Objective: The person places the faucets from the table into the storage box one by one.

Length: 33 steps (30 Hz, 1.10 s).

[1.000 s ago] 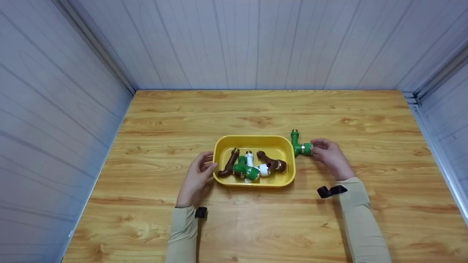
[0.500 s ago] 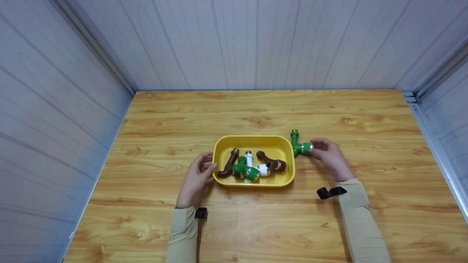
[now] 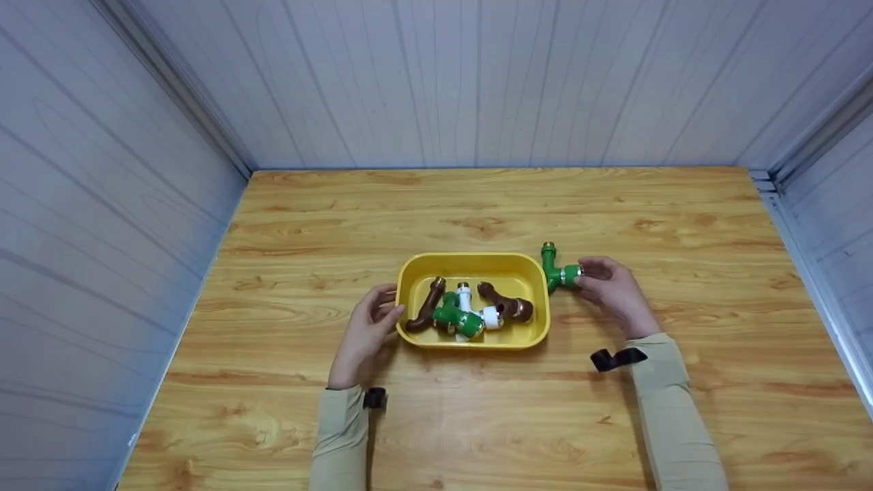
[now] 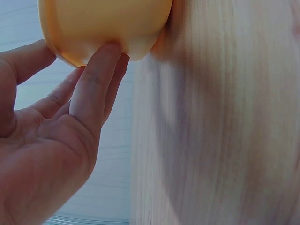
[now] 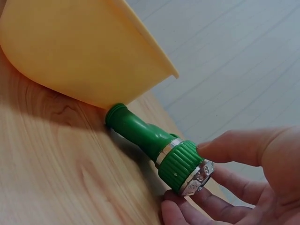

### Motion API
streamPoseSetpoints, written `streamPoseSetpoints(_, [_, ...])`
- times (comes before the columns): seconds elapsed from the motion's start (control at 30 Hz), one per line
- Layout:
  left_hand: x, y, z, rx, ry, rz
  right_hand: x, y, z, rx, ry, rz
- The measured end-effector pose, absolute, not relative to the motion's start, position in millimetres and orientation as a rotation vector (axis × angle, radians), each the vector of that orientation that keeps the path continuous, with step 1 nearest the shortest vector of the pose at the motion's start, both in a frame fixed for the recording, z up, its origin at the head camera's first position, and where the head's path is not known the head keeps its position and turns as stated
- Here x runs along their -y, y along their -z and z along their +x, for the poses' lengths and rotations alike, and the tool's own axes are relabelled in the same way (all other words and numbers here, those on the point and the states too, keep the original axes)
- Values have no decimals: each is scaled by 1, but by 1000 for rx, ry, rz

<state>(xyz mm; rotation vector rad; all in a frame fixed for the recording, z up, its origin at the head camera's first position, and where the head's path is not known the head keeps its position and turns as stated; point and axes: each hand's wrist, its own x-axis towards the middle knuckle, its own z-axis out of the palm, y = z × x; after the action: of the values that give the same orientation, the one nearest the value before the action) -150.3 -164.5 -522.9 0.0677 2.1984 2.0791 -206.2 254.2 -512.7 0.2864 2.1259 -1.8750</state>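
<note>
A yellow plastic bin (image 3: 470,345) stands on the wooden table. My left hand (image 3: 363,334) is at its left end; in the left wrist view the fingertips (image 4: 108,54) touch the outer wall and the thumb reaches the rim. Right of the bin lies a green tap (image 3: 550,262) with a threaded brass inlet pointing away. My right hand (image 3: 615,293) pinches its ribbed green knob (image 5: 180,164), thumb on top and fingers around the silver cap. The tap's spout end is right at the bin's wall in the right wrist view.
Inside the bin lie a brown tap (image 3: 428,307) at the left, another brown tap (image 3: 508,303) at the right, and a green tap (image 3: 460,319) over a white tap (image 3: 466,296) between them. Pale panel walls (image 3: 443,82) enclose the table's back and sides.
The thumb and fingers of my right hand have shifted slightly on the green tap's knob. My left hand and the bin have hardly moved.
</note>
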Motion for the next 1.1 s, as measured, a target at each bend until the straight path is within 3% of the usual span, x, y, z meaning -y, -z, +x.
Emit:
streamPoseSetpoints(0.37, [164,519,-149,-2214,-2043,63,-252,513,-208,-2102,1893,314])
streamPoseSetpoints(0.67, [160,495,-144,-2232,-2000,106,-249,512,-208,-2135,1877,322])
streamPoseSetpoints(1.1, [165,524,-151,-2235,-2028,49,-249,513,-207,-2161,1882,314])
